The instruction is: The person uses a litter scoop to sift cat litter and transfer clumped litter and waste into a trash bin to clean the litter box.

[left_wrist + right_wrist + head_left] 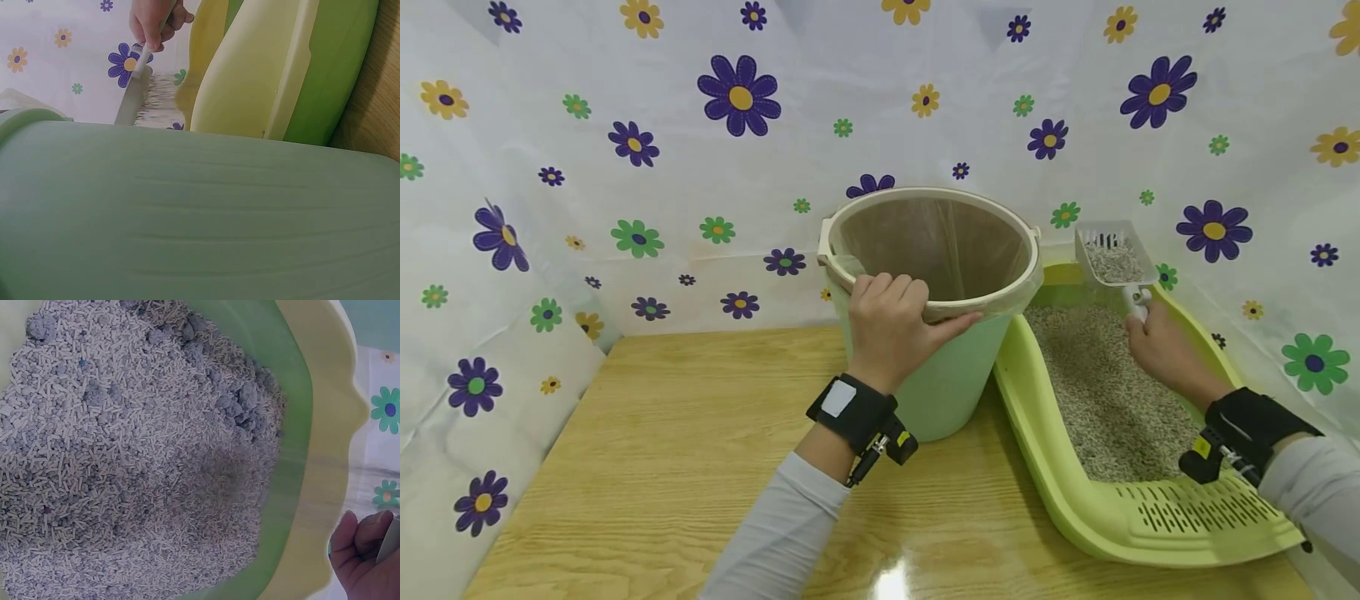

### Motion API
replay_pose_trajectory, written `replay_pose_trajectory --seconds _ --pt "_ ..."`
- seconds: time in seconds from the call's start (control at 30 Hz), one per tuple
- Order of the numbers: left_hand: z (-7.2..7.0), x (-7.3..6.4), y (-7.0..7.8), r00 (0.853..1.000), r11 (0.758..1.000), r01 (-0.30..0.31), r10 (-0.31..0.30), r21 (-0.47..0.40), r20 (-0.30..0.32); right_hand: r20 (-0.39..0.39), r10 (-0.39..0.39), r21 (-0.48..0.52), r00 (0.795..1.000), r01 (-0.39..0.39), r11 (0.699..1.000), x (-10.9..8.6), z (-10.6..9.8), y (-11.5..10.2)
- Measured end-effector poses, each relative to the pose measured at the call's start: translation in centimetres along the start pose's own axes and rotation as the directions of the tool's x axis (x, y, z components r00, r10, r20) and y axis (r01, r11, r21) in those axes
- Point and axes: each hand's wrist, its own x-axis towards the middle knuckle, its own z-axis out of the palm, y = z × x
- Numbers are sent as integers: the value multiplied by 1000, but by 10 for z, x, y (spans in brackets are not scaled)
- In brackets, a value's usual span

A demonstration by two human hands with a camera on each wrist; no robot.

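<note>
In the head view my left hand (889, 327) grips the near rim of a pale green trash bin (947, 375), fingers curled over the edge. A beige ring holds a thin bag liner (880, 242) in the bin. My right hand (1176, 350) holds a litter scoop (1137, 302) by its handle, raised over the far end of a yellow-green litter box (1033, 408). Grey litter lies in the scoop. Litter streams down from the scoop (130, 103) in the left wrist view. Below, cat litter (125, 462) fills the box, with grey clumps (240, 403) near one wall.
Both containers stand on a wooden table (715, 433), the bin left of the litter box. A flowered sheet (685, 167) hangs close behind and at both sides. The litter box has a slotted front ledge (1195, 508).
</note>
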Motion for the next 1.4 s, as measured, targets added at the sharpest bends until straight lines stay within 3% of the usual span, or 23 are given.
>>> replay_pose_trajectory --seconds 0.53,0.83,0.93,1.13,1.23,1.4 --pt "0 0 1 1000 1000 6 -6 -13 -6 -77 8 -38 997 -11 999 -1 -10 -5" --pt "2 -1 1 1000 1000 0 0 -8 -6 -39 30 -67 999 -32 997 -5 -10 4" --pt "1 0 0 1000 1000 4 -4 -6 -8 -32 23 -101 999 -27 995 -5 -8 5" --pt "1 0 -1 1000 1000 -9 9 9 -17 -94 -26 -138 995 13 990 -6 -2 5" --pt "1 1 0 1000 1000 -15 15 12 -13 -79 -31 -95 996 24 995 -8 -1 8" --pt "-3 -1 -1 1000 1000 -2 2 24 1 48 36 80 998 -39 996 -7 5 11"
